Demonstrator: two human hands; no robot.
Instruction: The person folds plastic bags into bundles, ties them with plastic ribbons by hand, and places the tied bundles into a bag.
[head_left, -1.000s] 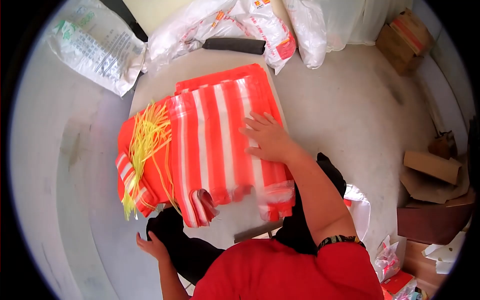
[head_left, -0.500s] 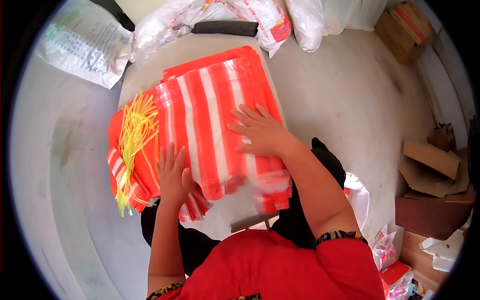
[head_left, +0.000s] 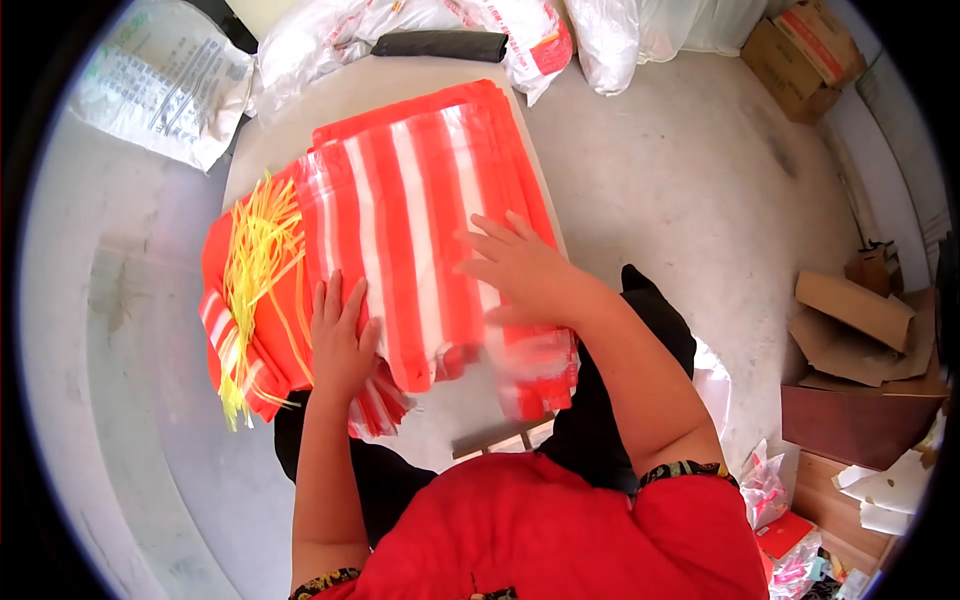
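Note:
A stack of red-and-white striped plastic bags (head_left: 405, 220) lies flat on a table, its lower edges ragged and hanging toward my lap. My left hand (head_left: 343, 335) rests flat on the lower left of the stack with fingers stretched out. Over the right side of the stack is my right hand (head_left: 525, 270), fingers spread and slightly blurred; I cannot tell whether it touches the plastic. Neither hand holds anything. To the left, a bundle of yellow plastic strips (head_left: 262, 245) lies across more folded red plastic.
A black roll (head_left: 440, 45) lies at the table's far edge (head_left: 340, 90), before white printed sacks (head_left: 330, 40). Another sack (head_left: 165, 85) stands at upper left. Cardboard boxes (head_left: 805, 60) are at upper right, and an opened carton (head_left: 860, 330) is at right.
My right hand has shifted slightly toward me and looks more lifted, with blurred fingers. My left hand stays on the stack. The whole view has shifted a little.

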